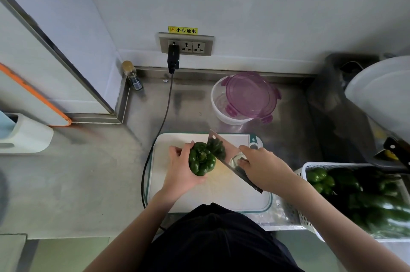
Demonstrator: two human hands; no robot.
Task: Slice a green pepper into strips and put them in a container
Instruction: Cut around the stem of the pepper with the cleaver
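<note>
Head view, looking down on a steel worktop [88, 183]. A white cutting board [221, 196] with teal edging lies at centre, near the front edge.

The left hand [179, 169] cups a whole green pepper [201, 159] from its left side, fingers curled round it, stem end facing up. The pepper sits on the board's far-left part.

The right hand [261, 169] grips a cleaver [228, 156] at the handle end; the handle itself is mostly hidden under the hand. The broad blade is tilted, its flat side facing up and mirroring the pepper. The blade's far end lies right against the pepper's right side; whether the edge has entered the flesh cannot be told.

Beyond the board stands a round clear container [224, 105], with a purple-tinted lid [250, 94] resting askew on its rim, leaving the left part uncovered. Nothing can be made out inside.

To the right, a white perforated basket [304, 218] holds more green peppers. A wall socket [186, 44] carries a black plug, its cable [159, 129] running down past the board's left edge. A small bottle [133, 76] stands in the back corner.
</note>
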